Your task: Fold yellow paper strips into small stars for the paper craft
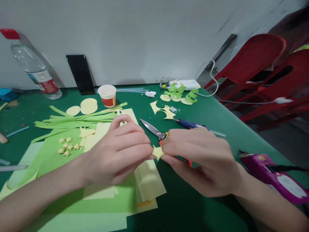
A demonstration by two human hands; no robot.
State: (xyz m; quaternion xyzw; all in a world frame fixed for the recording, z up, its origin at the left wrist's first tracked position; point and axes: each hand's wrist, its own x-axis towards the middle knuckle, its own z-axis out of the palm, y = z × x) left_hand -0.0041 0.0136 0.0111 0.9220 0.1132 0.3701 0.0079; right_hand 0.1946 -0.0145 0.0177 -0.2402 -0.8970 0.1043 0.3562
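Note:
Between my two hands is a small pale yellow folded paper star (158, 152). My left hand (120, 148) pinches its left side, and my right hand (198, 158) pinches its right side. Scissors (153, 129) with red handles lie open just behind, their handles partly covered by my right hand. Several finished paper stars (67, 146) rest on green paper (51, 161) to the left. Yellow paper sheets (152, 180) sit beneath and beside my left hand. Long green paper strips (72, 120) are heaped behind it.
A water bottle (38, 71), a phone (80, 74) and a paper cup (107, 95) stand along the wall. Green spiral paper pieces on round bases (177, 93) are near a white power strip (190, 84). A blue glue gun (190, 123) and a purple device (275, 177) lie right. Red chairs (253, 61) stand beyond.

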